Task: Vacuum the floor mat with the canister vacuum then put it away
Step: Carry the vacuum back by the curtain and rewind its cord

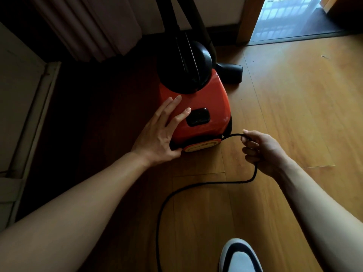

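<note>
A red canister vacuum (206, 99) with a black top stands on the wooden floor in the middle of the head view. Its black hose (170, 16) rises out of the top edge, and its black floor nozzle (230, 72) lies behind it to the right. My left hand (161, 134) rests flat on the vacuum's left rear side, fingers straight, thumb at the rear base. My right hand (263, 152) grips the black power cord (169, 199) just right of the vacuum's rear. The cord runs from the rear, through my fist, then loops down out of the bottom edge. No floor mat is in view.
A pleated curtain (88, 26) hangs at the back left above a dark floor area. A pale cabinet or door panel (17, 107) stands at the left. A wooden door frame (249, 18) and open doorway are at the back right. My shoe (239, 256) is at the bottom.
</note>
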